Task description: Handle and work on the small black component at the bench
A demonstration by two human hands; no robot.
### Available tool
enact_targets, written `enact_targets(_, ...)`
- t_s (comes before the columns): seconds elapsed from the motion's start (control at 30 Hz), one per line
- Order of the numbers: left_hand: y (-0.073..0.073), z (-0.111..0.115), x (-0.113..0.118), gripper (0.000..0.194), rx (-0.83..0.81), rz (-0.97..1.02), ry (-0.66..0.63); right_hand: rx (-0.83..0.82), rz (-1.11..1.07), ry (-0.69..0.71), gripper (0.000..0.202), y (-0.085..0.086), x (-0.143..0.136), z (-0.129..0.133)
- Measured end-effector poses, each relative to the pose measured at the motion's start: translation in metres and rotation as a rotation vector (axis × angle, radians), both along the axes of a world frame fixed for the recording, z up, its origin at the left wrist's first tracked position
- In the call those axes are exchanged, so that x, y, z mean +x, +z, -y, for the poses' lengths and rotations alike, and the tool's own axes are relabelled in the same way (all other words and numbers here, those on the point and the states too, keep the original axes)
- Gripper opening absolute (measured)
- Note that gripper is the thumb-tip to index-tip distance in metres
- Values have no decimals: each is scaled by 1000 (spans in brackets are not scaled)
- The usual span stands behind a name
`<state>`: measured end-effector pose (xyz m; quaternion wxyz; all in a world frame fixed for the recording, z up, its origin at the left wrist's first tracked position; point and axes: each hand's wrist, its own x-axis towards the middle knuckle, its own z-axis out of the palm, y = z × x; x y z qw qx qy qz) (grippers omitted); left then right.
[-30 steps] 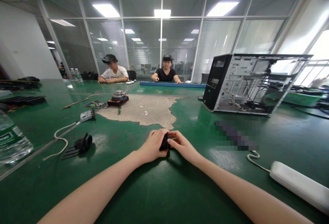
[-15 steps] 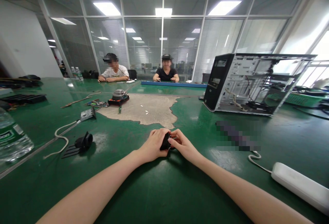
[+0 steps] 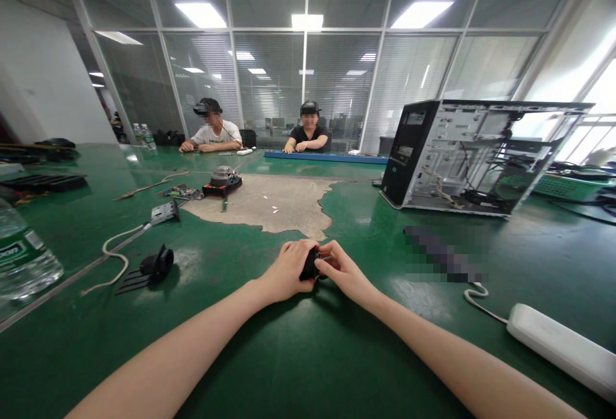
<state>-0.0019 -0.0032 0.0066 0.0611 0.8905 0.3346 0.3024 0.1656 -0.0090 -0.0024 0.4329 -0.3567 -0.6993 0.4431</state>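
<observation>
Between my two hands, at the middle of the green table, is a small black part whose kind I cannot make out. My left hand wraps over its left side, thumb below. The fingers of my right hand are closed on its right side, with the thumb pressed against it. Most of the part is hidden by my fingers. Just beyond my hands lies a torn, bare tan patch of the tabletop with small white scraps on it.
To the right stand an opened computer case and a white power strip. At left are a black bracket-like part, a water bottle, a metal plate and a round component. Two people sit across the table behind a blue bar.
My hands and the black part hold almost the same position. Across the table, the person in black has brought both arms over to the left side of the picture.
</observation>
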Motion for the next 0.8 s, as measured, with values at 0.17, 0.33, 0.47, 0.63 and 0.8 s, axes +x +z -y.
enact_targets(0.17,-1,-1,0,61,-2,-1,1,-31,9,-24,26,-1,-1,-1)
enact_targets(0.33,-1,-1,0,61,-10,0,4,-8,-26,62,24,4,1,2)
enact_targets(0.47,0,0,0,61,-8,-2,-2,-20,-37,38,21,4,1,1)
enact_targets(0.63,-1,-1,0,62,-2,-10,4,-23,-4,-29,24,-1,0,-3)
enact_targets(0.8,-2,-1,0,61,-2,-9,3,0,-4,37,22,1,2,0)
